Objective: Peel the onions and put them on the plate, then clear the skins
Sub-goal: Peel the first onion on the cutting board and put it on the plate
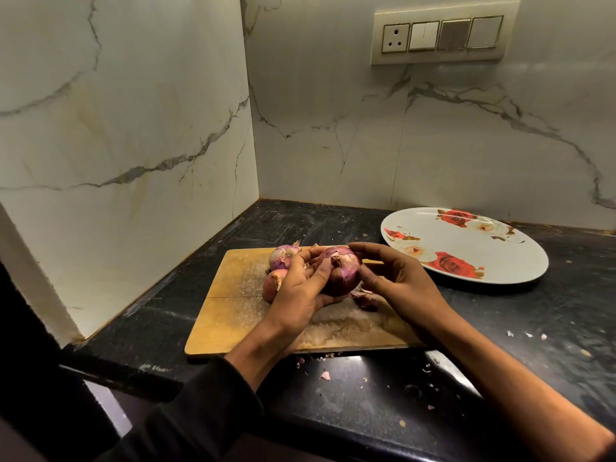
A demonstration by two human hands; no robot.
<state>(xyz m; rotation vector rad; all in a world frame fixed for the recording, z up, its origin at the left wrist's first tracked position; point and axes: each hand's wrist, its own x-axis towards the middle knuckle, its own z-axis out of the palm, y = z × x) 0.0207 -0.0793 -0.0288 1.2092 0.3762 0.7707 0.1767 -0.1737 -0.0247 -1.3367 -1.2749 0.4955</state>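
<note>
Purple-skinned round onion sits above the wooden cutting board, cupped in the left hand with fingers curled round it; the right hand pinches its side. Two more unpeeled onions lie behind on the board. The white rose-patterned plate rests near the counter's back edge.

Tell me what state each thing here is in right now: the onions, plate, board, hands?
Held onion: skin mostly on, gripped by both hands above the board.
Two other onions: unpeeled, lying on the board.
Plate: no onions on it.
Cutting board: flat on the counter, a loose skin on it.
Left hand: cradling the onion.
Right hand: fingers on the onion.
</note>
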